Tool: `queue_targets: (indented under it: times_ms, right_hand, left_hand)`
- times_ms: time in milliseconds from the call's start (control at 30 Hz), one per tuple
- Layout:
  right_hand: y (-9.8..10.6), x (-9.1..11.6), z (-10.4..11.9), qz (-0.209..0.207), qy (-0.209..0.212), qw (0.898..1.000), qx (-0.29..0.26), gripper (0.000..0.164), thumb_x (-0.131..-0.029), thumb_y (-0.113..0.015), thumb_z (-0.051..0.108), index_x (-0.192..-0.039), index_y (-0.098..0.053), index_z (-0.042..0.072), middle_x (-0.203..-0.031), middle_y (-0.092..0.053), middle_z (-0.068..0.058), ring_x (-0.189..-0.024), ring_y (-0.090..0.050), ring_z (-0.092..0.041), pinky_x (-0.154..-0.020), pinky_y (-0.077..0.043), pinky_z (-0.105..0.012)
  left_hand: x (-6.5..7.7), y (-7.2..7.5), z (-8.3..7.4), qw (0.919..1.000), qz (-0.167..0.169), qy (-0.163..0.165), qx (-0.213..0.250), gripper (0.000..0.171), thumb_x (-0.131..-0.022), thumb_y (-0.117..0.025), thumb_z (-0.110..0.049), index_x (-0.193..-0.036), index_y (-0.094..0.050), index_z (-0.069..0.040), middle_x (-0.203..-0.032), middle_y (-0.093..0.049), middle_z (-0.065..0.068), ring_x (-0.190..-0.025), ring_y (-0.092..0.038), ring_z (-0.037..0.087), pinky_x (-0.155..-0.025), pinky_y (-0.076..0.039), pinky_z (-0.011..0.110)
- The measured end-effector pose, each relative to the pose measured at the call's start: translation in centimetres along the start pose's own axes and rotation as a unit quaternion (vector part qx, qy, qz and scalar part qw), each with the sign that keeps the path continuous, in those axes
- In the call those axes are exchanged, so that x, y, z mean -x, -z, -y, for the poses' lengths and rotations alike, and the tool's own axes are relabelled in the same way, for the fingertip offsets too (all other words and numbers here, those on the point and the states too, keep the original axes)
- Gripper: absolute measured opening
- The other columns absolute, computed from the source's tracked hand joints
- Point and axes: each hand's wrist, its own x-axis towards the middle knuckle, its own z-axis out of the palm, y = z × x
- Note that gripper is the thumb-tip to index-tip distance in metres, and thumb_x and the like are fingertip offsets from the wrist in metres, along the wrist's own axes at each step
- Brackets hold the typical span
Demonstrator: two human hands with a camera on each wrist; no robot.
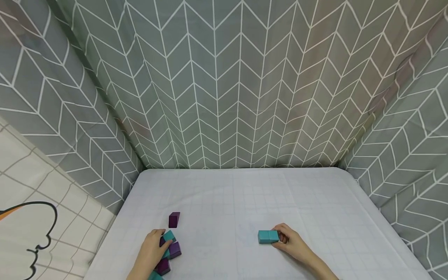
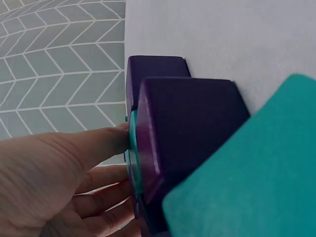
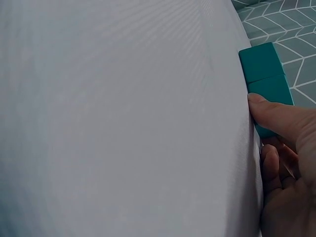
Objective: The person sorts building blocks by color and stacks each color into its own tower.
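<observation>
On the left of the table, my left hand point(image 1: 148, 249) pinches a teal block point(image 1: 169, 235) between thumb and fingers, within a cluster of teal and purple blocks. A purple block point(image 1: 175, 250) lies right beside it, and a darker purple block point(image 1: 163, 266) sits nearer to me. In the left wrist view the thumb presses a narrow teal face point(image 2: 134, 153), with purple blocks around it. Right of centre, two teal blocks stand side by side. My right hand point(image 1: 295, 245) grips the right one point(image 1: 273, 236) by its end; the left one point(image 1: 263, 237) touches it.
A single purple block point(image 1: 174, 219) stands apart, beyond the left cluster. Another teal block point(image 1: 155, 276) is cut off by the lower picture edge. A white cloth covers the table point(image 1: 217, 210); patterned grey curtains point(image 1: 227, 97) hang behind and at the sides.
</observation>
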Motion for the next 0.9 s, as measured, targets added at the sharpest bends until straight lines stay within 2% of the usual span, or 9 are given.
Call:
queue_targets:
  times_ms: [267, 533, 900]
  right_hand:
    - [-0.1, 0.1, -0.1, -0.002, 0.006, 1.000, -0.004, 0.033, -0.070, -0.072, 0.001, -0.100, -0.057, 0.001, -0.091, -0.052, -0.010, -0.065, -0.044, -0.026, -0.052, -0.038, -0.029]
    - [-0.1, 0.2, -0.1, -0.005, 0.009, 1.000, -0.004, 0.034, -0.069, -0.072, 0.001, -0.100, -0.057, 0.002, -0.091, -0.052, -0.010, -0.065, -0.044, -0.025, -0.052, -0.038, -0.029]
    - [-0.1, 0.1, -0.2, -0.011, 0.014, 1.000, 0.002, 0.034, -0.069, -0.072, 0.001, -0.099, -0.058, 0.002, -0.089, -0.052, -0.010, -0.065, -0.044, -0.025, -0.052, -0.038, -0.029]
  left_hand:
    - [-0.8, -0.6, 0.3, 0.9997, -0.003, -0.021, 0.008, 0.035, -0.074, -0.070, -0.013, -0.097, -0.057, 0.010, -0.090, -0.058, 0.019, -0.088, -0.055, 0.035, -0.078, -0.045, 0.046]
    - [-1.6, -1.2, 0.2, 0.9999, 0.003, -0.010, 0.002, 0.035, -0.072, -0.070, -0.009, -0.097, -0.055, 0.010, -0.089, -0.057, 0.018, -0.084, -0.054, 0.031, -0.076, -0.045, 0.045]
    - [-1.7, -1.1, -0.4, 0.9998, 0.010, -0.006, -0.017, 0.035, -0.072, -0.070, -0.008, -0.097, -0.054, 0.011, -0.089, -0.056, 0.019, -0.085, -0.054, 0.033, -0.076, -0.045, 0.046]
